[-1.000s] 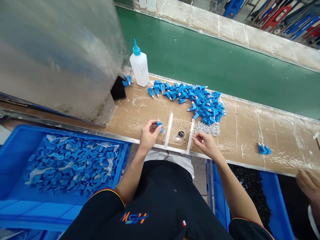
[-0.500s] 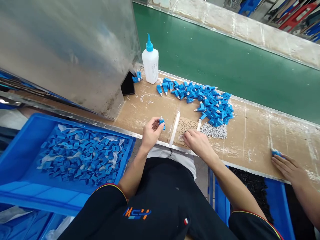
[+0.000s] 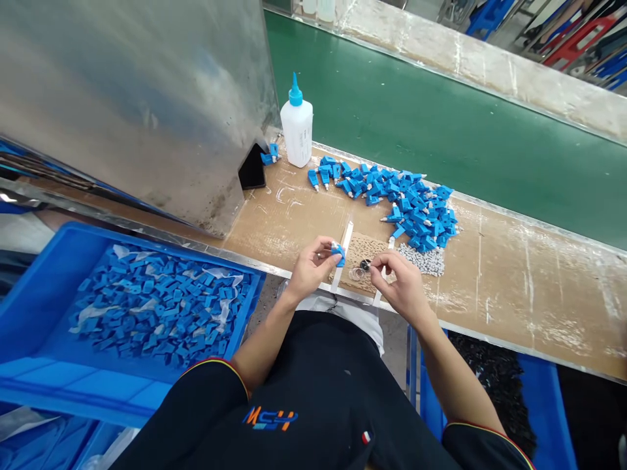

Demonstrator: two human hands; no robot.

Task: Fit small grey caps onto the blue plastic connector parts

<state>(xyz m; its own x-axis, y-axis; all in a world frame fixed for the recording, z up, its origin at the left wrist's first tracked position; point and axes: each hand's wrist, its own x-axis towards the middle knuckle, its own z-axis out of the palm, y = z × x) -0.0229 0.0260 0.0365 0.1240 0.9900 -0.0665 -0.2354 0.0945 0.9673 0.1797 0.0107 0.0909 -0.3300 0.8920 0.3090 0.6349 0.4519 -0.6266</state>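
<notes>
My left hand (image 3: 313,267) is shut on a blue plastic connector (image 3: 337,255), raised above the bench. My right hand (image 3: 399,281) pinches a tiny pale piece, too small to identify, close to a small black ring (image 3: 365,264) and a clear round dish (image 3: 357,273). These lie on a perforated brown mat (image 3: 365,251) between upright white strips. Farther back is a heap of blue connectors (image 3: 411,215). Beside it is a small pile of grey pieces (image 3: 421,260).
A white glue bottle (image 3: 296,128) with a blue nozzle stands by a steel panel (image 3: 122,98). Blue crates hold blue parts (image 3: 63,261) at left and black parts (image 3: 494,385) at right. A green conveyor belt (image 3: 416,111) runs behind the bench (image 3: 519,294).
My right hand has lifted off the mat and moved toward my left hand. My left hand has raised the connector. The co-worker's hand and the blue parts at the right have gone.
</notes>
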